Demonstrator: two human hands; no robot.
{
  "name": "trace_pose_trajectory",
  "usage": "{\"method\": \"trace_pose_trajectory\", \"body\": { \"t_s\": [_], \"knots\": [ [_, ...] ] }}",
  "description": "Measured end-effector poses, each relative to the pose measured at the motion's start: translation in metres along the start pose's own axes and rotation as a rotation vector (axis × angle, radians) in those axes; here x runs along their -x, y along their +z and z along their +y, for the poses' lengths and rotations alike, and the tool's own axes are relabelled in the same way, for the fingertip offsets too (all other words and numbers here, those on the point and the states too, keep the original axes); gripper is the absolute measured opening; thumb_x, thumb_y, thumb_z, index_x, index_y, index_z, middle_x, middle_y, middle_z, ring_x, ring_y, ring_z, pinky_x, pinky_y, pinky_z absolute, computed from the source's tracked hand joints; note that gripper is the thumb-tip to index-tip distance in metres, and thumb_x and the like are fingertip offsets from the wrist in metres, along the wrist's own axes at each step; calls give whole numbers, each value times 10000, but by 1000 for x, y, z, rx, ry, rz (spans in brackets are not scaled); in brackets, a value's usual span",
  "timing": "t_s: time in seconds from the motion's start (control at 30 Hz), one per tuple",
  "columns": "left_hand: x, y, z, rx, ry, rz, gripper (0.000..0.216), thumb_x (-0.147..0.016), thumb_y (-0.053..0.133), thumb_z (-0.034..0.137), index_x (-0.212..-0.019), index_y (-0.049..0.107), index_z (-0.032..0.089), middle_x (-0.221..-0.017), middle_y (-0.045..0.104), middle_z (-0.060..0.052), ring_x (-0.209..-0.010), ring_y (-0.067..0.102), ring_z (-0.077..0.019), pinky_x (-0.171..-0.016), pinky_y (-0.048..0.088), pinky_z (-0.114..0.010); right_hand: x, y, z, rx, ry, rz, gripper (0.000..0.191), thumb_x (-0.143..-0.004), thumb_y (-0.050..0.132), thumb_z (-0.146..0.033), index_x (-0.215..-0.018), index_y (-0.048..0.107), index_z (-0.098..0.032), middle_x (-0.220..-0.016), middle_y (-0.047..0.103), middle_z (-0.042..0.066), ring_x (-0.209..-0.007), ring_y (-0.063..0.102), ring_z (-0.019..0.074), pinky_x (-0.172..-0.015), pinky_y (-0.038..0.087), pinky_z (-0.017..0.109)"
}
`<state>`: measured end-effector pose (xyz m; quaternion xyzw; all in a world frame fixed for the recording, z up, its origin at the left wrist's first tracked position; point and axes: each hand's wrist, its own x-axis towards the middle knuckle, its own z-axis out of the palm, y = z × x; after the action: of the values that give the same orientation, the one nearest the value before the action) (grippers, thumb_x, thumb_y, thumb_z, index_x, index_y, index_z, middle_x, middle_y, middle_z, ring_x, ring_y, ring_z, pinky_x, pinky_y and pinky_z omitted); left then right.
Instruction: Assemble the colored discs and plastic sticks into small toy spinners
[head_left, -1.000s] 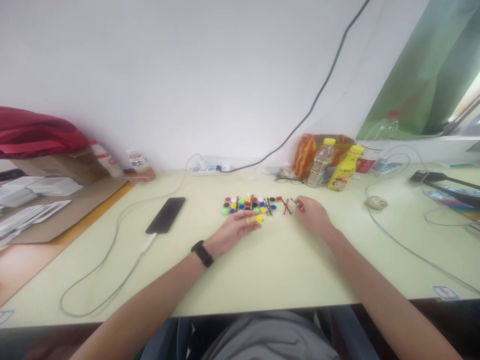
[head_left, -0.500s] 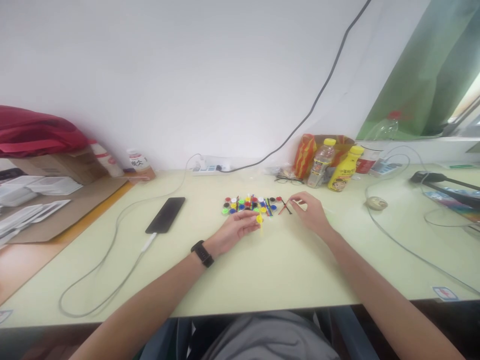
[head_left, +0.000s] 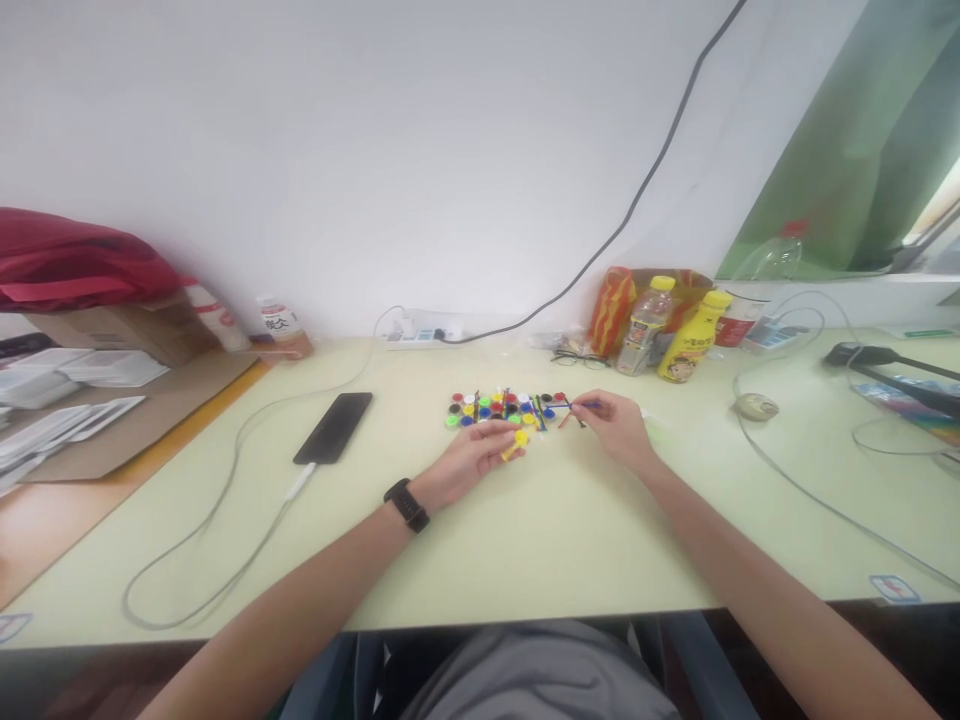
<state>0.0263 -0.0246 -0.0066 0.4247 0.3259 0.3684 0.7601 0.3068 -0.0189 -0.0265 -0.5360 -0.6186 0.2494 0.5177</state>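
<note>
My left hand (head_left: 472,455), with a black watch on its wrist, is closed in a pinch on a small yellow plastic piece (head_left: 520,438) that has a round head and a narrow part pointing down. To its right, my right hand (head_left: 616,425) pinches a thin blue stick (head_left: 556,406), which points left from the fingertips. Rows of small round caps (head_left: 486,402) in several colours lie just beyond my hands, with thin dark, blue and yellow sticks (head_left: 538,410) among them. Below my right fingertips lie a reddish stick (head_left: 565,421) and a black one, partly hidden.
A phone (head_left: 334,428) on a white charging cable lies to the left. Glasses (head_left: 581,359), a clear bottle (head_left: 643,328) and a yellow bottle (head_left: 694,340) stand by the wall. A computer mouse (head_left: 756,406) sits at the right. A cardboard sheet (head_left: 150,420) covers the left side.
My right hand has taken hold of the blue stick, which now shows between its fingertips. The yellow piece in my left hand has tilted, its lower end swinging left.
</note>
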Motion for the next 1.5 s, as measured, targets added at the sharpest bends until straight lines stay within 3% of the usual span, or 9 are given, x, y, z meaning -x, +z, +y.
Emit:
{"method": "trace_pose_trajectory", "body": {
  "t_s": [0.6,0.77,0.93,1.23,1.33,1.5],
  "knots": [
    [-1,-2,-2,-10,5,-9,256,-852,821,175,-1092,749,126,-1095,761,-127,-991,743,-198,-1059,528,-351,-2,-1,9,238,-80,-66,193,-894,588,-310,-924,740,-196,-908,782,65,-805,719,220,-818,575,372],
    [-1,-1,-1,-5,6,-3,238,-852,822,182,-1072,752,126,-1061,765,-118,-965,746,-187,-1071,520,-354,-2,-6,7,386,-124,-94,265,-897,532,-218,-1009,771,-195,-1019,783,92,-861,703,234,-805,548,359],
    [-1,-3,-1,-10,7,-10,255,-858,814,178,-1101,754,134,-1102,763,-125,-988,742,-191,-1077,517,-354,-3,-12,4,428,-162,-94,283,-868,507,-169,-944,778,-199,-1016,777,98,-824,683,227,-754,516,336],
    [-1,-3,-2,-2,12,-9,273,-868,812,200,-1122,743,130,-1114,759,-131,-1011,736,-191,-1048,527,-327,1,-15,-8,416,-119,-162,232,-769,499,-128,-751,718,-204,-783,750,36,-706,638,203,-661,463,298],
    [-2,-4,-3,3,16,-9,272,-865,811,196,-1118,741,126,-1118,760,-134,-997,742,-199,-1042,529,-335,6,-15,-18,359,-96,-264,225,-776,502,-144,-733,714,-205,-753,732,30,-690,625,196,-653,458,295],
    [-3,-4,-3,11,34,-5,255,-855,818,189,-1087,738,119,-1015,769,-113,-951,745,-187,-1023,535,-326,16,-10,-39,89,-53,-642,234,-831,519,-194,-907,739,-214,-931,759,50,-892,673,225,-765,502,309]
  ]
}}
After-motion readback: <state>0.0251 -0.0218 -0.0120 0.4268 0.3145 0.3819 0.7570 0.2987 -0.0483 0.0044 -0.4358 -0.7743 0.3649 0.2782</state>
